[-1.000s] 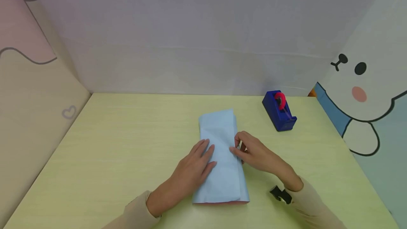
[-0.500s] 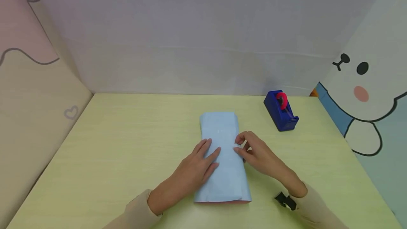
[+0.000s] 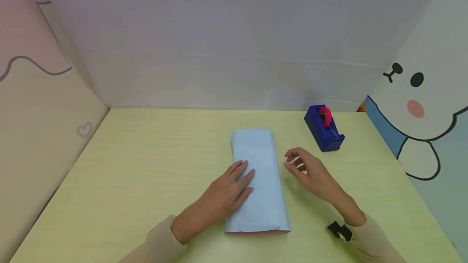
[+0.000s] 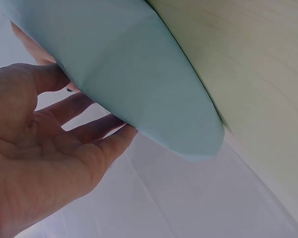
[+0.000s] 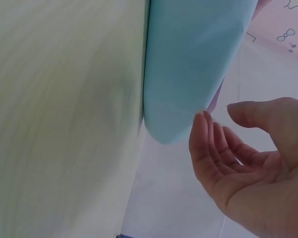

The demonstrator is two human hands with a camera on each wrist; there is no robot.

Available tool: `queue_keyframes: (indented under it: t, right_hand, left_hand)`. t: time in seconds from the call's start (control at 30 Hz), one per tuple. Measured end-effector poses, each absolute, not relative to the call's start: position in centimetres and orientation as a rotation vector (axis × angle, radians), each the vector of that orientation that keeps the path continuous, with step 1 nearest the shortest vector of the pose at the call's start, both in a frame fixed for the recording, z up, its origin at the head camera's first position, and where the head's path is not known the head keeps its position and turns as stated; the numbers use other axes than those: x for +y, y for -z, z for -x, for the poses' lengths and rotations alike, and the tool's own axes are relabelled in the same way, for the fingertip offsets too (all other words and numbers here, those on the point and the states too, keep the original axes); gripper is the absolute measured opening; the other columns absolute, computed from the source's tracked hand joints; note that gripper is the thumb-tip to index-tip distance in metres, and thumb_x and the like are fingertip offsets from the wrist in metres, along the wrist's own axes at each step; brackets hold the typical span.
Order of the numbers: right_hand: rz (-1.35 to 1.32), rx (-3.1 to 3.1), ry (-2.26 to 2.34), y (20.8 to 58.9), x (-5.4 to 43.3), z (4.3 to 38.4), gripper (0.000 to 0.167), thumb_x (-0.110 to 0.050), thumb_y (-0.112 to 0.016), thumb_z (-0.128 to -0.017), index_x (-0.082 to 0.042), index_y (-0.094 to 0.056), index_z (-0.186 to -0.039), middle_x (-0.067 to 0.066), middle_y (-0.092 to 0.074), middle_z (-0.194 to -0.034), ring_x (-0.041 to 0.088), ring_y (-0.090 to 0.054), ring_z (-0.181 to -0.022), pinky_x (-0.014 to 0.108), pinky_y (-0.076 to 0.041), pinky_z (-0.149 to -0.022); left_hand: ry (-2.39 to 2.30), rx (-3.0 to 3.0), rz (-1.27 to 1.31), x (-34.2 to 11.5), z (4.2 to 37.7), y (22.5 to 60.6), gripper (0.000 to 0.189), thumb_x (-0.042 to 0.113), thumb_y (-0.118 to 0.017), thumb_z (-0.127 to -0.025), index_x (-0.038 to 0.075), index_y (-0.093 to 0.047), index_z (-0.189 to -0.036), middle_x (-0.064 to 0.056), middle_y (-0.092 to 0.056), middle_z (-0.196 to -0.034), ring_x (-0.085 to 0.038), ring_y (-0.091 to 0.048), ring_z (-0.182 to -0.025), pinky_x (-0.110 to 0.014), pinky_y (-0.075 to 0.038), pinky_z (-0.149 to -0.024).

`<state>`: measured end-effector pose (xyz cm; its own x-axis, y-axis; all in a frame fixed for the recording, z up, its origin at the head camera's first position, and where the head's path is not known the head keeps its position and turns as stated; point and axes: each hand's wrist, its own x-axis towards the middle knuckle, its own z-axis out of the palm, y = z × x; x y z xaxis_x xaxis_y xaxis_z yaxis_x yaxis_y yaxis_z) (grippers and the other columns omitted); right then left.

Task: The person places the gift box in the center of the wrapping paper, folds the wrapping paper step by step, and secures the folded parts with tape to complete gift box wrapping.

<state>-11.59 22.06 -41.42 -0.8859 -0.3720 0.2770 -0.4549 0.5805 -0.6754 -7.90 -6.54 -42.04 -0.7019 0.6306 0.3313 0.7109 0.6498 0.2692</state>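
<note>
A light blue folded paper packet lies upright-lengthwise on the table, with a pinkish layer peeking out along its near edge. My left hand rests on its left half, fingers spread. In the left wrist view, the fingertips of that hand touch the top of the packet, whose side bulges. Off the packet's right side, my right hand hovers with loosely bent fingers and holds nothing. The right wrist view shows a gap between the thumb and index finger of this hand, beside the packet.
A blue tape dispenser with a red roll stands at the back right of the pale yellow table. A white sheet hangs behind, and printed panels flank both sides. A black clip is at the right sleeve.
My right hand has let go of the packet's right edge and moved away to the right. The top flap now lies flatter along that side. My left hand stays on the packet.
</note>
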Motion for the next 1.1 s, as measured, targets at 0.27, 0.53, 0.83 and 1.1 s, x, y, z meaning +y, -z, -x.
queue_keyframes:
  t: [0.27,0.53,0.83,1.1]
  right_hand:
    - [-0.555,-2.624,-1.112,41.5,24.1,12.4,0.018,-0.005,-0.065,-0.101,-0.002,-0.065,-0.118,0.007,-0.071,-0.098,0.019,-0.067,-0.08,0.023,-0.058,-0.071]
    - [-0.37,-2.568,-1.003,41.0,25.8,12.7,0.015,-0.008,-0.068,-0.099,-0.002,-0.069,-0.113,0.007,-0.072,-0.095,0.012,-0.064,-0.085,0.009,-0.048,-0.073]
    - [-0.125,-2.554,-0.963,41.0,27.3,13.4,0.024,-0.016,-0.066,-0.102,0.002,-0.066,-0.117,0.014,-0.069,-0.094,0.004,-0.059,-0.083,0.003,-0.043,-0.07]
    - [-0.047,-2.547,-0.957,40.9,28.8,13.9,0.034,-0.013,-0.065,-0.102,0.008,-0.061,-0.127,0.024,-0.066,-0.104,0.039,-0.067,-0.091,0.001,-0.038,-0.069]
  left_hand:
    - [0.544,-2.643,1.1,-6.5,7.9,42.2,0.04,0.021,-0.066,-0.102,-0.001,-0.064,-0.135,-0.026,-0.057,-0.141,-0.039,-0.052,-0.134,-0.044,-0.05,-0.105]
    - [0.541,-2.635,1.105,-6.5,7.9,42.2,0.04,0.02,-0.066,-0.101,-0.001,-0.064,-0.135,-0.025,-0.057,-0.141,-0.039,-0.053,-0.133,-0.043,-0.05,-0.105]
    - [0.522,-2.622,1.087,-6.4,7.7,42.1,0.039,0.021,-0.067,-0.101,0.0,-0.065,-0.134,-0.024,-0.058,-0.141,-0.038,-0.053,-0.133,-0.043,-0.052,-0.103]
    - [0.515,-2.619,1.067,-6.3,7.7,42.1,0.039,0.022,-0.067,-0.101,0.001,-0.066,-0.134,-0.023,-0.058,-0.141,-0.037,-0.053,-0.133,-0.042,-0.053,-0.101]
